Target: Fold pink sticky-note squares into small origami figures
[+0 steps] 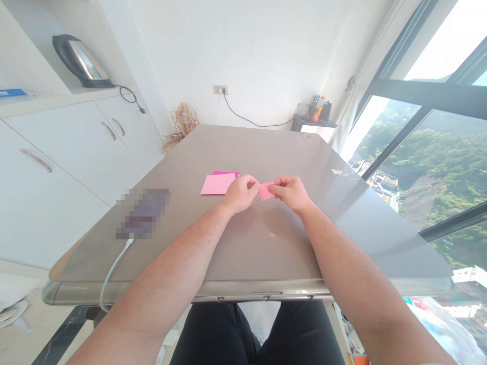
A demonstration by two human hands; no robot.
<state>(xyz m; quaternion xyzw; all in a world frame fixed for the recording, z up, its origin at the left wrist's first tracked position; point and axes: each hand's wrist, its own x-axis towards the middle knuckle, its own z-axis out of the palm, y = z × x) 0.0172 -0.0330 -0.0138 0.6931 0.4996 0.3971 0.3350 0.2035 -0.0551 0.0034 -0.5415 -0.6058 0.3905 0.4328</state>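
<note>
Between my two hands, above the middle of the table, is a small piece of pink paper (266, 191), apparently folded. My right hand (292, 192) is closed on its right part, thumb over the front. At the paper's left corner, my left hand (242, 193) is closed in a pinch, thumb and finger touching its edge. Behind the left hand lies a stack of light pink paper (216, 184) on the table. A darker magenta sheet (225, 173) peeks out along the stack's far side. The left hand covers the stack's right end.
The grey-brown table (258, 243) spans the view. On its left lies a blurred dark flat device (144, 213) with a white cable (110, 271) running over the front edge. A small scrap (337, 173) lies at the right, near the window (429, 142). Dried stalks (182, 124) stand beyond the far left corner.
</note>
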